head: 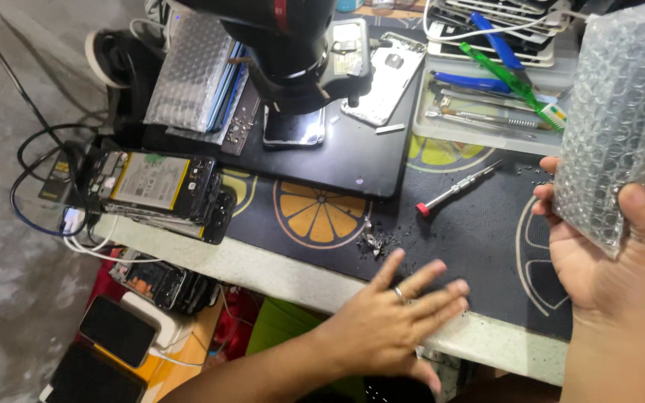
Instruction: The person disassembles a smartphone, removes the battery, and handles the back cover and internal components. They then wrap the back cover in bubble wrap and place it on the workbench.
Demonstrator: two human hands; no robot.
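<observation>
Far left, low: I log two dark phones lying face up on a surface below the bench edge.

Left on the bench: a stack of opened phones, the top one showing its battery, with black and white cables looped beside it.

Left of centre, far: a bundle in bubble wrap leaning by the black microscope; a dark phone lies under the microscope head, on its black base plate.

Centre: a dark mat with an orange-slice print; small debris at its near edge.

Centre, near: my left hand lies flat, palm down, fingers spread wide, on the mat's near edge, holding nothing; a ring on one finger.

Right of centre: a screwdriver with a red cap lies on the mat, apart from both hands.

Right, far: a tray of tweezers and blue- and green-handled tools.

Far right: my right hand, fingers and thumb closed around a bubble-wrap pouch, held upright above the mat.
</observation>
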